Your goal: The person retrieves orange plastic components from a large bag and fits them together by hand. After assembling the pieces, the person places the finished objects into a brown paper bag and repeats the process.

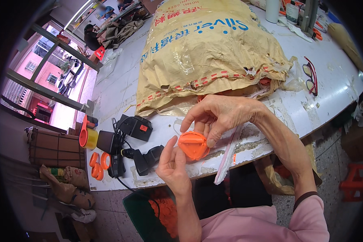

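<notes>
A bright orange plastic part (pixel 192 144), rounded at the top with a raised ridge and narrowing downward, is held above the table's front edge. My right hand (pixel 226 117) reaches over it from the right, thumb at its upper right side and fingers curled behind its top. At the part's left side is my left hand (pixel 174 167), palm turned up, its fingers stretched and apart. The left thumb seems to touch the part's edge; some fingertips are hidden. Behind both hands lies a large tan woven sack (pixel 205 48), with orange pieces showing at its torn mouth.
Black adapters with cables (pixel 135 127) lie left of my hands, near orange rings (pixel 105 160) and an orange-and-yellow container (pixel 90 137). Red-framed glasses (pixel 310 76) rest at right. A green bin (pixel 138 209) of orange pieces stands below the table edge. People sit far back.
</notes>
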The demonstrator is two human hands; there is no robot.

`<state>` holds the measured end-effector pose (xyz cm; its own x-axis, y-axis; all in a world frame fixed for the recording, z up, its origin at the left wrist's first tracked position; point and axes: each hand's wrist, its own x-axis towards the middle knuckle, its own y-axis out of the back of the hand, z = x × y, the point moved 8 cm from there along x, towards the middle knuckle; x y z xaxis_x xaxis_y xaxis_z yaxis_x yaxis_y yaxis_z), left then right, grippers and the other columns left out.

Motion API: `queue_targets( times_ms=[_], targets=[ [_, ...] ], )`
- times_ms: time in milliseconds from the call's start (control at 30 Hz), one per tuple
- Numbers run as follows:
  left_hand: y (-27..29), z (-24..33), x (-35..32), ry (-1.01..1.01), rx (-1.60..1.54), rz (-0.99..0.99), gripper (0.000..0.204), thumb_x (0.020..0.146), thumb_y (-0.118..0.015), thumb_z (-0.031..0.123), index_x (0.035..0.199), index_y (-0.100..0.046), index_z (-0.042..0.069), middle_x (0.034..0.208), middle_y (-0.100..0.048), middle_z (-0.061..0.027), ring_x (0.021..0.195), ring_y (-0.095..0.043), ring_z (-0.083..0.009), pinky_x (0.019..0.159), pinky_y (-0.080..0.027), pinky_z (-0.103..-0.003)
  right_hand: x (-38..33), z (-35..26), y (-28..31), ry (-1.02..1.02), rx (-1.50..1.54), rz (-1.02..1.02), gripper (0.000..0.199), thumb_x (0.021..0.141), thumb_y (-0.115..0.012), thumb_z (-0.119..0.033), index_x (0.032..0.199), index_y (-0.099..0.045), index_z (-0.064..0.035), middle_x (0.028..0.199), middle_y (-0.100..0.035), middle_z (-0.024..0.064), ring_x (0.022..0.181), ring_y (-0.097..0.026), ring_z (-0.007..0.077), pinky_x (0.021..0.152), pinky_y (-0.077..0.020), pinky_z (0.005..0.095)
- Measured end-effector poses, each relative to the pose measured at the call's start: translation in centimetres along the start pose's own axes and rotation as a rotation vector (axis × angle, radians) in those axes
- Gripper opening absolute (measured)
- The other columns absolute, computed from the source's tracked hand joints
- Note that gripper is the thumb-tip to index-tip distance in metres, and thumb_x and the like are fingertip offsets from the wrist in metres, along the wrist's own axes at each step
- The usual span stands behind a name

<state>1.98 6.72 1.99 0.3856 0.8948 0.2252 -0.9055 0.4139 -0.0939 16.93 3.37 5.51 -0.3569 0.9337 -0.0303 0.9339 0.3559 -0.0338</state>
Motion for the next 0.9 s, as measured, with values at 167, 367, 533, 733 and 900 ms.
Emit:
queue_targets(
  times_ms=[167, 367, 533, 733, 900],
  targets=[
    [0.2, -0.1, 0.0, -0.021, -0.018, 0.056, 0.03, 0.09, -0.054, 0.003, 0.117, -0.053, -0.01, 0.09, -0.064, -0.0107, 0.079, -0.062, -0.0121, 0.071, -0.052, -0.025, 0.0, -0.2, -0.5, 0.034, -0.086, 0.029, 0.055, 0.064, -0.069, -0.003, 0.115, -0.053, 0.0054, 0.087, -0.067, 0.0136, 0.078, -0.063, 0.0143, 0.068, -0.0502, 0.0252],
    [-0.2, -1.1, -0.1, 0.017, -0.02, 0.004, 0.029, 0.089, -0.057, 0.007, 0.116, -0.056, -0.005, 0.084, -0.064, -0.0072, 0.059, -0.056, -0.0083, 0.055, -0.047, -0.02, -2.2, 0.9, 0.3, 0.034, -0.133, 0.239, 0.049, 0.067, -0.061, 0.003, 0.116, -0.056, -0.0007, 0.08, -0.062, 0.0045, 0.073, -0.058, 0.0096, 0.069, -0.0489, 0.0216],
    [0.2, -0.6, 0.3, 0.042, -0.045, -0.02, 0.03, 0.089, -0.055, 0.004, 0.117, -0.054, -0.004, 0.091, -0.062, -0.01, 0.068, -0.057, -0.0099, 0.059, -0.049, -0.022, -12.1, -2.2, -0.6, 0.092, -0.245, 0.616, 0.052, 0.067, -0.068, -0.002, 0.118, -0.056, -0.0029, 0.102, -0.061, 0.0067, 0.082, -0.06, 0.009, 0.068, -0.049, 0.0204],
    [0.0, -0.2, 0.2, -0.017, 0.03, -0.054, 0.028, 0.087, -0.056, 0.0, 0.115, -0.057, -0.004, 0.092, -0.063, -0.0095, 0.07, -0.056, -0.01, 0.061, -0.049, -0.021, -27.9, 8.9, -4.9, -0.277, 0.187, 0.954, 0.052, 0.066, -0.059, 0.009, 0.118, -0.054, 0.0031, 0.082, -0.063, 0.0054, 0.073, -0.06, 0.0099, 0.067, -0.0491, 0.0229],
    [-0.5, -0.1, -0.1, -0.028, 0.057, -0.076, 0.028, 0.087, -0.056, 0.001, 0.115, -0.057, -0.004, 0.09, -0.063, -0.0084, 0.07, -0.056, -0.0087, 0.061, -0.048, -0.02, -37.1, 22.5, -5.5, -0.967, -0.372, 1.115, 0.053, 0.064, -0.058, 0.007, 0.116, -0.053, 0.0053, 0.077, -0.063, 0.008, 0.07, -0.061, 0.0152, 0.064, -0.048, 0.027]
  ],
)
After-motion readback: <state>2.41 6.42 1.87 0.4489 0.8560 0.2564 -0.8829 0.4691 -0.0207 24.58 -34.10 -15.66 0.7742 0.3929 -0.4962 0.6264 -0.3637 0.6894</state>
